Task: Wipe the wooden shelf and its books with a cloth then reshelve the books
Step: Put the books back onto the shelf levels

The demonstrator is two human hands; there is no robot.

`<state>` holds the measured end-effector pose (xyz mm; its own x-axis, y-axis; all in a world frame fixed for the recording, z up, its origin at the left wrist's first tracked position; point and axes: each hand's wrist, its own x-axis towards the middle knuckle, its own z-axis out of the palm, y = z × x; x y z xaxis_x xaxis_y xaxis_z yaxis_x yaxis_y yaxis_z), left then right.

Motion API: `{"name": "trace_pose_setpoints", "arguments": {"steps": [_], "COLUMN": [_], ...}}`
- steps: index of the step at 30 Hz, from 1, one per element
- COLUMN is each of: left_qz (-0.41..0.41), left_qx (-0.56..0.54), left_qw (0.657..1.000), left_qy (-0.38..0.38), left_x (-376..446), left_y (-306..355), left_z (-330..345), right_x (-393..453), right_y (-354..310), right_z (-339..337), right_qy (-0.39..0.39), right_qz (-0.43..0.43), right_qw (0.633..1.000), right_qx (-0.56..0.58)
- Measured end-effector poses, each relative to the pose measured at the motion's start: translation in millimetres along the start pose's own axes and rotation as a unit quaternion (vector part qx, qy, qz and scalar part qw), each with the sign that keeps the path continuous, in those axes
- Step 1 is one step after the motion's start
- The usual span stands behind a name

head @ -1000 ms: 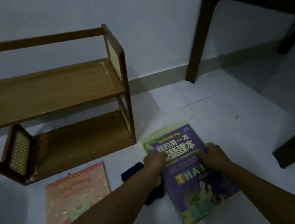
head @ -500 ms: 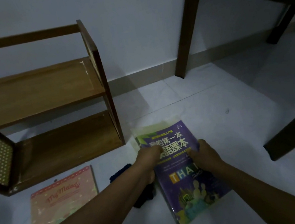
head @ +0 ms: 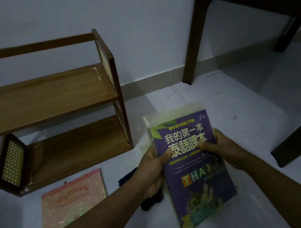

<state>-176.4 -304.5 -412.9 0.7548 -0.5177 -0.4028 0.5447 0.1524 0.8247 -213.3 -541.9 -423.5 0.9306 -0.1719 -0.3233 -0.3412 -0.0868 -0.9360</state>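
Now both hands grasp the purple Thai textbook (head: 189, 159), left hand (head: 153, 170) and right hand (head: 222, 150) on its side edges. It is above the floor (head: 246, 117), right of the wooden shelf (head: 43, 99) and over a dark cloth (head: 152, 199).

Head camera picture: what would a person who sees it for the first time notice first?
The purple book in the lower middle draws the eye first: the left hand and the right hand hold it by its two sides. To the left stands the wooden shelf, with both its boards bare of books. A pink book lies flat on the floor in front of the shelf, and a dark cloth lies partly hidden under the left hand.
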Motion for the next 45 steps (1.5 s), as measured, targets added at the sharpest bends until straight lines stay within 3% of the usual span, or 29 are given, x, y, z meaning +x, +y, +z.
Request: {"name": "trace_pose_setpoints", "arguments": {"steps": [3, 8, 12, 17, 20, 26, 35, 38, 42, 45], "left_qz": [0.067, 0.177, 0.262, 0.298, 0.290, 0.248, 0.239, 0.193, 0.060, -0.015], "left_qx": [0.042, 0.155, 0.230, 0.329, 0.362, 0.366, 0.335, 0.311, 0.245, 0.229], "left_qw": [0.997, 0.972, 0.937, 0.886, 0.866, 0.863, 0.882, 0.894, 0.921, 0.921], "left_qy": [-0.021, -0.008, 0.039, 0.134, 0.184, 0.242, 0.231, 0.258, 0.296, 0.314], "left_x": [-22, -69, -119, -179, -207, -229, -213, -209, -193, -170], "left_y": [28, 74, 90, 84, 67, 22, 11, 23, 23, 18], "left_z": [-4, -32, -72, -145, -183, -233, -242, -249, -261, -271], "right_x": [-11, -38, -58, -66, -68, -73, -74, -69, -47, -23], "right_y": [-31, -71, -93, -86, -65, -31, -38, -50, -44, -24], "right_z": [1, 43, 102, 190, 232, 280, 289, 293, 309, 323], "right_qy": [-0.048, -0.005, -0.001, -0.046, -0.071, -0.103, -0.102, -0.122, -0.143, -0.125], "right_qz": [-0.034, -0.136, -0.199, -0.202, -0.183, -0.135, -0.137, -0.119, -0.039, 0.016], "right_qw": [0.997, 0.989, 0.979, 0.978, 0.980, 0.982, 0.977, 0.980, 0.984, 0.982], "right_qx": [0.060, 0.066, 0.050, 0.008, -0.019, -0.077, -0.128, -0.104, -0.098, -0.138]}}
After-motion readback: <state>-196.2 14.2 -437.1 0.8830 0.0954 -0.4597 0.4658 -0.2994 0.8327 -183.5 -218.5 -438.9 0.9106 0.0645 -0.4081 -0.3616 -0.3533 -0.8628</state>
